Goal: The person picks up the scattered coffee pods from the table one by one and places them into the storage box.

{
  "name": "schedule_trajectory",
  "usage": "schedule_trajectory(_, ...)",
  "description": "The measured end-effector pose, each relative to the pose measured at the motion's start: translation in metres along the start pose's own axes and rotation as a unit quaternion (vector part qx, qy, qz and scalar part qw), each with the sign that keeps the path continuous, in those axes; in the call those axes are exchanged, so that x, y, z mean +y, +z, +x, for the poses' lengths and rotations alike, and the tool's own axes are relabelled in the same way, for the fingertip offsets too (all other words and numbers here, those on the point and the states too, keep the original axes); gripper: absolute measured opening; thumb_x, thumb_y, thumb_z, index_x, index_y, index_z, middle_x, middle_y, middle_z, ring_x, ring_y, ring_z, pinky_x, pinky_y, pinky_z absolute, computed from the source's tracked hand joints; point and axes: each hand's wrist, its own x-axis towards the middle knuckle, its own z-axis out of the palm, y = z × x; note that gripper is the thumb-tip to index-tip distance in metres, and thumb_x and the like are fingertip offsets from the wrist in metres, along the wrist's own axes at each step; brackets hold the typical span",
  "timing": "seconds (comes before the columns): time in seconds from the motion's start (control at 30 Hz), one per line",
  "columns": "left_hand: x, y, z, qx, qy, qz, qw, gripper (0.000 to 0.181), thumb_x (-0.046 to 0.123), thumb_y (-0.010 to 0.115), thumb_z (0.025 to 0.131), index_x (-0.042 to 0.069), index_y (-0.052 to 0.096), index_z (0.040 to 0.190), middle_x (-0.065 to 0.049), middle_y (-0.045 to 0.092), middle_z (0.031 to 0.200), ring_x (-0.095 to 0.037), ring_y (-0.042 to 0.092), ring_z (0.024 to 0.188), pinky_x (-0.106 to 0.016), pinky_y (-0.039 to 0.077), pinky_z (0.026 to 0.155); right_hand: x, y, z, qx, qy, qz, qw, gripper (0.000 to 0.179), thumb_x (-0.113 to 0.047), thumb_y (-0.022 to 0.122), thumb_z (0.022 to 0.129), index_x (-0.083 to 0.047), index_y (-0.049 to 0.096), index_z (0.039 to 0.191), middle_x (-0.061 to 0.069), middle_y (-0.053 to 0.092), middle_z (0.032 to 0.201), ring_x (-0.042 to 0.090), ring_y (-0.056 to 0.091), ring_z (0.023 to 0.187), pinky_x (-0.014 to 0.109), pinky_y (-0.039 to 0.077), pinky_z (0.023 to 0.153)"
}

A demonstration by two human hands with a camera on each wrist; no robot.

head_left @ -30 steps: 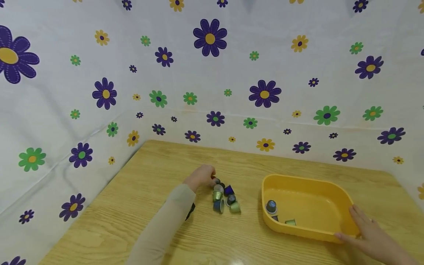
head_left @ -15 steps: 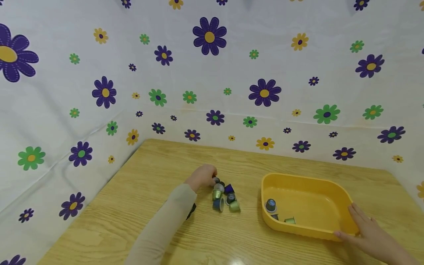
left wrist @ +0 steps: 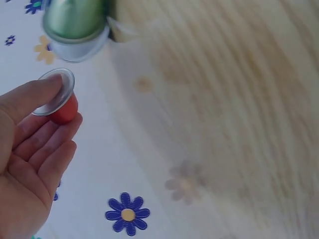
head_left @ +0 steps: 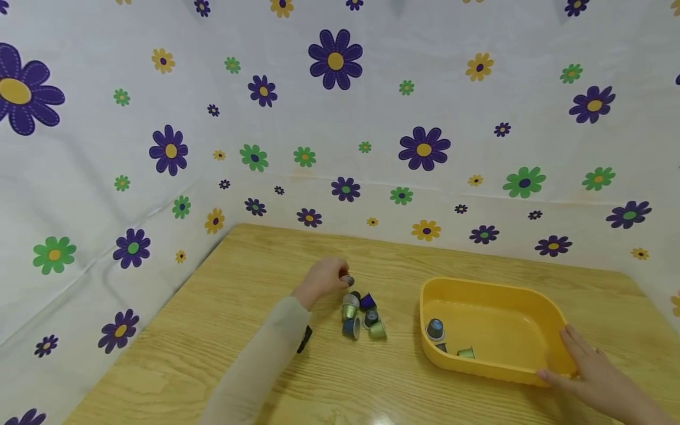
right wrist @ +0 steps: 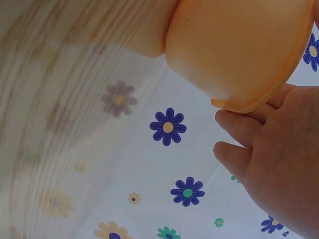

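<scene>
Now that a little way has been opened between it and the pile, the red capsule point(left wrist: 66, 108) can be told apart from its neighbours; half a second ago it was held close against them. By the left hand point(head_left: 325, 276) it is pinched, the thumb being pressed on its silver lid and the fingers kept beneath its red body. By this change, it may be judged, one piece is freed from the cluster, while the rest is left undisturbed.

Just nearer the wearer, the pile is made up of a green capsule point(head_left: 349, 313), a blue capsule point(head_left: 351, 328) laid on its side, a violet capsule point(head_left: 367, 302), a light green capsule point(head_left: 378, 330) and several darker ones, partly hidden.

Well to the right, the yellow tray point(head_left: 504, 324) is set on the wooden table point(head_left: 393, 383). Along its left and near walls a blue-topped capsule point(head_left: 435, 328), a dark capsule point(head_left: 441, 347) and a small green capsule point(head_left: 466, 353) are seen. Its near right corner is touched by the right hand point(head_left: 595, 366), whose fingers are kept fairly straight. Behind, flowered cloth point(head_left: 297, 118) is hung.
</scene>
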Motion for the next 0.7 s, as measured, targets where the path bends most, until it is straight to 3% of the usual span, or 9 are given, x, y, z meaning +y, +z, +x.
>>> schedule_trajectory(0.27,0.017,-0.008,-0.008,0.018,0.030,-0.049,0.9982,0.032,0.016,0.066,0.080,0.002,0.059,0.108,-0.004,0.061,0.095,-0.018,0.056,0.090,-0.032,0.045,0.079,-0.001,-0.001,0.000,0.001,0.003,-0.002,1.0000,0.092,-0.045,0.054,0.084,0.024,0.012,0.127,0.045,0.008,0.128,0.059,0.013,0.113,0.069,0.003,0.086)
schedule_trajectory(0.7,0.060,-0.003,-0.010,0.041,0.107,-0.071,0.9909,0.031,0.019,0.065,0.081,0.003,0.060,0.107,-0.003,0.062,0.096,-0.018,0.057,0.093,-0.029,0.045,0.079,-0.001,-0.001,-0.001,0.007,-0.003,-0.004,1.0000,0.091,-0.045,0.055,0.083,0.024,0.014,0.127,0.044,0.009,0.128,0.058,0.013,0.114,0.068,0.002,0.087)
